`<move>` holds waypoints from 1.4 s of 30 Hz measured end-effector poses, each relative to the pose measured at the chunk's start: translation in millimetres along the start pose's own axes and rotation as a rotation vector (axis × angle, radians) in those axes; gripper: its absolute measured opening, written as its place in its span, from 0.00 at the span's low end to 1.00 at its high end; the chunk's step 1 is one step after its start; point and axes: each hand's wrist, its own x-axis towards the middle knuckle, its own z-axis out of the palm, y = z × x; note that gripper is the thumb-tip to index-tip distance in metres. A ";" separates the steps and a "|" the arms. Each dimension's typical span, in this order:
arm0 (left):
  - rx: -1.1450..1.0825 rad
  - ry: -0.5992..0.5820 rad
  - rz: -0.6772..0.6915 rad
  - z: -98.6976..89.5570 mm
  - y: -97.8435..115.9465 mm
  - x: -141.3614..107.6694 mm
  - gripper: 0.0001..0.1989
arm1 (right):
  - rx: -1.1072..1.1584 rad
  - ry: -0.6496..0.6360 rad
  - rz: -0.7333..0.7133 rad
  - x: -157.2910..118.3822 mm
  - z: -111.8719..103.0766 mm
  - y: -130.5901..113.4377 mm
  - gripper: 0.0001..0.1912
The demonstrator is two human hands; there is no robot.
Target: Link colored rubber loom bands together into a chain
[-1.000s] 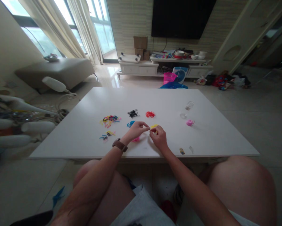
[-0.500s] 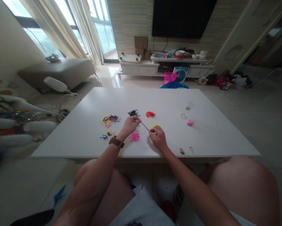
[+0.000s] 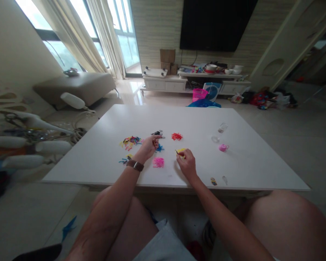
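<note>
My left hand (image 3: 148, 146) is over the table beside a pile of black rubber bands (image 3: 157, 133) and a pile of blue ones (image 3: 159, 148). Its index finger points right and the other fingers are curled; a dark mark shows at the fingertip, too small to make out. My right hand (image 3: 187, 162) pinches a small black rubber band (image 3: 176, 151) between thumb and fingers. Just behind it, partly covered, lie yellow bands (image 3: 181, 149). Pink bands (image 3: 158, 162) lie between my hands, nearer me, and red bands (image 3: 176, 136) farther off.
Mixed coloured bands (image 3: 131, 141) lie at left, with a smaller mixed group (image 3: 124, 159) nearer me. On the right of the white table (image 3: 250, 163) are a pink trinket (image 3: 223, 148), a clear container (image 3: 223, 127), a clear ring (image 3: 215, 139), a yellow figure charm (image 3: 213, 181) and a clear drop-shaped piece (image 3: 224, 179).
The black rubber band stretched between my hands is no longer stretched; it now sits small in my right fingers. My hands have moved apart, and my left index finger has straightened. The view has shifted slightly.
</note>
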 end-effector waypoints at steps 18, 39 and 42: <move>-0.374 0.011 -0.085 -29.3 10.3 6.5 0.30 | -0.168 -0.169 0.014 136.4 103.6 -3.3 0.10; -0.229 -0.143 -0.140 -21.8 -1.4 -0.7 0.20 | 0.070 -0.352 -0.346 87.7 51.6 -26.3 0.05; -0.210 -0.161 -0.152 -18.8 -0.6 -5.0 0.17 | 0.073 -0.308 -0.304 84.1 38.1 -19.9 0.05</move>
